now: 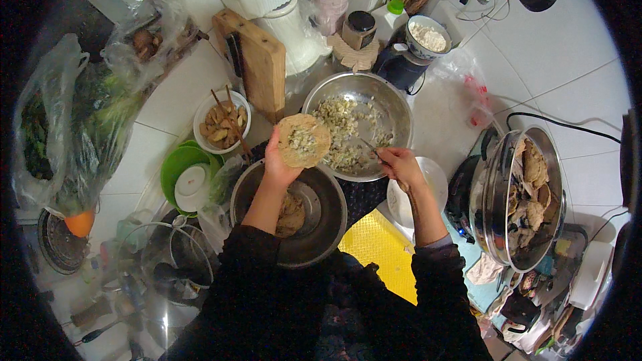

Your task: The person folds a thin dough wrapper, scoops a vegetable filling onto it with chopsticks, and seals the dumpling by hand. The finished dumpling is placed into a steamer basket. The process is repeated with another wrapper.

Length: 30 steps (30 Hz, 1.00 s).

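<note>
On the palm of my left hand [284, 169] lies a round, flat, tan dough wrapper [286, 148] with a heap of chopped filling [303, 140] at its middle. My right hand [401, 163] grips a thin metal utensil [370, 146], whose far end reaches into the wide steel bowl [407, 115]; whether it is a spoon or a knife I cannot tell. Pale green and white chopped filling [341, 120] covers much of that bowl's left side. Below my left hand stands a dark metal basin [328, 233] with a lump of brown dough [290, 216], partly hidden by my forearm.
A steamer pot [562, 200] with shaped dough pieces [534, 165] stands at the right. A white plate [436, 175] sits beneath my right wrist. To the left are a bowl of food pieces with chopsticks [223, 125], a green container [173, 173] and a wooden cutting board [263, 65] on edge.
</note>
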{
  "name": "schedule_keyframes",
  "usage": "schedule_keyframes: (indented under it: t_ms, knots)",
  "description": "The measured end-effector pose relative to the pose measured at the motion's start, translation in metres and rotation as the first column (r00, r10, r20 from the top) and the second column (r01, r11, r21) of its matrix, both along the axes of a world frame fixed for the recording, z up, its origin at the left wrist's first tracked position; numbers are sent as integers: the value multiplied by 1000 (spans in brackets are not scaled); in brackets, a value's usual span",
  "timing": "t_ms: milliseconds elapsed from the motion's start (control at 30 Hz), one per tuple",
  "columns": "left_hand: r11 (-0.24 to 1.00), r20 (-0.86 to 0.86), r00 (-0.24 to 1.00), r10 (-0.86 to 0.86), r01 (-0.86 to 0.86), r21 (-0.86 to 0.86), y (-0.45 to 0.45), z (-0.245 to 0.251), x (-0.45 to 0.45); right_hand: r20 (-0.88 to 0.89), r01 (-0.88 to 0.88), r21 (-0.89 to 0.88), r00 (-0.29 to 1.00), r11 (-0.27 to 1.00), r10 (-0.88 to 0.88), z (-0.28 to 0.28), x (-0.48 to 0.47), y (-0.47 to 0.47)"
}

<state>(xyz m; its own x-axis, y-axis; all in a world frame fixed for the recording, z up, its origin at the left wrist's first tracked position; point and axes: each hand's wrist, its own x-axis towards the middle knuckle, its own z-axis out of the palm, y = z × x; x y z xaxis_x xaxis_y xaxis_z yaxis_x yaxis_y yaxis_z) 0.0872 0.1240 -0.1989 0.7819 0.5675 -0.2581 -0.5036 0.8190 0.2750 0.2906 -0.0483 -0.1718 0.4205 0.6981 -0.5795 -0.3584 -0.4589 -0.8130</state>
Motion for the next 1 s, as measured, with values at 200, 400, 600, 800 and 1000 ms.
schedule_keyframes:
  t_ms: [200, 400, 600, 800, 1000]
  knots:
    - [996, 26, 998, -65, 67, -57, -13, 7, 38, 567, -82, 180, 823, 980, -35, 26, -28, 0]
    - [992, 20, 999, -30, 32, -124, -28, 18, 65, 993, -142, 56, 113, 988, -40, 27, -70, -3]
    - [990, -17, 1000, 23, -25, -139, -33, 27, 72, 999, -142, -51, 0, 989, 51, 27, -79, -8]
    - [997, -18, 1000, 20, -21, -78, -30, 26, 70, 998, -181, 63, 0, 981, -64, 26, -74, -11]
    - [997, 12, 999, -45, 46, -57, -28, 14, 67, 999, -228, -45, -28, 973, 40, 28, -82, -11]
